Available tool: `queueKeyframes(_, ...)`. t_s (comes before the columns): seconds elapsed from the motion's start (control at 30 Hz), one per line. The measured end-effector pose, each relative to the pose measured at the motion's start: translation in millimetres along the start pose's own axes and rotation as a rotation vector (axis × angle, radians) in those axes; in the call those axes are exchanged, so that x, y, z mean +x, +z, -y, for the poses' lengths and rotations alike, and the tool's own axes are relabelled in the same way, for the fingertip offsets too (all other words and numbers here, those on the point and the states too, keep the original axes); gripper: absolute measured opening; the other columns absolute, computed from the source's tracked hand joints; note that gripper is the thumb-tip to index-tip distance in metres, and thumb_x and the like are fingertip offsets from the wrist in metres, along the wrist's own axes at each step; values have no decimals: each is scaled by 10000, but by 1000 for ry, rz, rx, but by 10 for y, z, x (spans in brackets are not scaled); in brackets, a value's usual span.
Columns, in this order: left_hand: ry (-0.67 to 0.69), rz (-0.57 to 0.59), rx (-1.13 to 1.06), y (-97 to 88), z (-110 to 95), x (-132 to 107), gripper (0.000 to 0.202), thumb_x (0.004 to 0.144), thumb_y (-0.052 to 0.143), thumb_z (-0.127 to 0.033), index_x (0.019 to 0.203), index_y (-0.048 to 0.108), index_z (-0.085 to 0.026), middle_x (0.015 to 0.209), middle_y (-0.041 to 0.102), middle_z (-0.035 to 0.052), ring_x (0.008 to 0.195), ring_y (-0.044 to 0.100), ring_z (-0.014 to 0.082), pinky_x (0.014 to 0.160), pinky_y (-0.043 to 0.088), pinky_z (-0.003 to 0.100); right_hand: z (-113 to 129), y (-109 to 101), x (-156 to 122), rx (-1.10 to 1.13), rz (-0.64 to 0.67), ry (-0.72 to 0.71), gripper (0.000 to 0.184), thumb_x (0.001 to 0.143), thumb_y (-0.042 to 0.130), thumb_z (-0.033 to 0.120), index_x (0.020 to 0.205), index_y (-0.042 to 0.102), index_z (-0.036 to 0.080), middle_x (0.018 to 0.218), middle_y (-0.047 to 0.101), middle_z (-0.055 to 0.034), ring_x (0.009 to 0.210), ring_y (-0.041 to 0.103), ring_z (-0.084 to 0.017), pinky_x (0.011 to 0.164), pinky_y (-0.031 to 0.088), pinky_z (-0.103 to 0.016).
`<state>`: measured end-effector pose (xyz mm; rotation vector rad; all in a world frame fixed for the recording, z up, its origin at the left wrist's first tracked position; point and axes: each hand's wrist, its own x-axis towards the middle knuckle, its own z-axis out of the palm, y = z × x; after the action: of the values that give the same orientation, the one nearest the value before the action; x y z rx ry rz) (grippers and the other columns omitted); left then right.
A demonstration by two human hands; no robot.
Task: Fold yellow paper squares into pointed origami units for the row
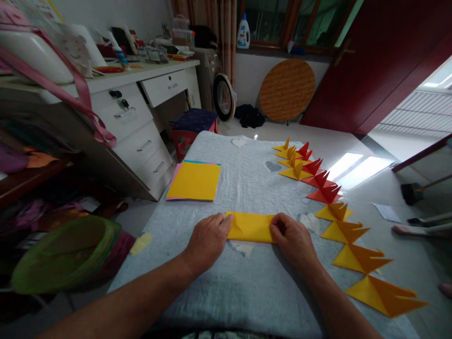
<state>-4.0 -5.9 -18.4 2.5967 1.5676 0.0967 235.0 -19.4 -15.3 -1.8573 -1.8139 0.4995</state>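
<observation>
Yellow folded paper (250, 227) lay flat on the pale blue quilted cloth (247, 292), long side across the view, centred just in front of the person. The left hand (208, 241) sat on its left end, knuckles up, fingers together and curled down, thumb lying along the top of the sheet. Whether that hand pinched the edge or only pressed on it could not be told. The right hand (294, 239) covered the right end, thumb and bent fingers closed on that edge. Both forearms came in from the bottom of the view and rested on the cloth.

A stack of flat sheets (193, 181), yellow on top with pink and blue edges showing, lay on the cloth beyond and to the left of the left hand, well apart from the fold. A row of folded pointed pieces (328, 194) ran down the right edge of the cloth: yellow and red at the far end, orange-yellow nearer. The closest ones lay just right of the right forearm.

Off the cloth there was a white desk (134, 122) with drawers to the left, a green bag (67, 252) low at the left, and a round wooden board (286, 89) against the far wall.
</observation>
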Motion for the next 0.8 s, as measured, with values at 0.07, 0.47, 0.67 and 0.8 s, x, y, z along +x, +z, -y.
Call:
queueKeyframes(0.07,2,-3,7,2,6,2,308,991,444,-165,1262,588,-173,957,664,71,891,643,221,799,528,342,-5,8,-2,-4,-8,-7,135,800,504,276,762,616,212,651,649,-7,592,581,-158,571,355,-257)
queueKeyframes(0.47,13,-21,46,30,18,-4,297,985,448,-169,1248,587,-177,931,656,65,861,632,207,771,516,318,7,8,6,-5,-5,-8,135,797,500,276,756,614,216,646,655,-9,585,587,-162,567,354,-260)
queueKeyframes(0.67,23,-9,64,9,5,-1,298,987,436,-153,1244,587,-164,950,652,75,864,641,225,766,533,348,4,3,4,-2,15,1,132,797,500,276,761,611,214,649,652,-7,595,591,-163,576,363,-260)
queueKeyframes(0.8,42,18,87,-29,-10,-4,322,960,465,-113,1255,581,-166,978,651,80,888,642,232,777,541,360,0,10,4,-7,1,-11,127,785,503,264,754,616,215,642,651,-6,578,582,-158,569,359,-259)
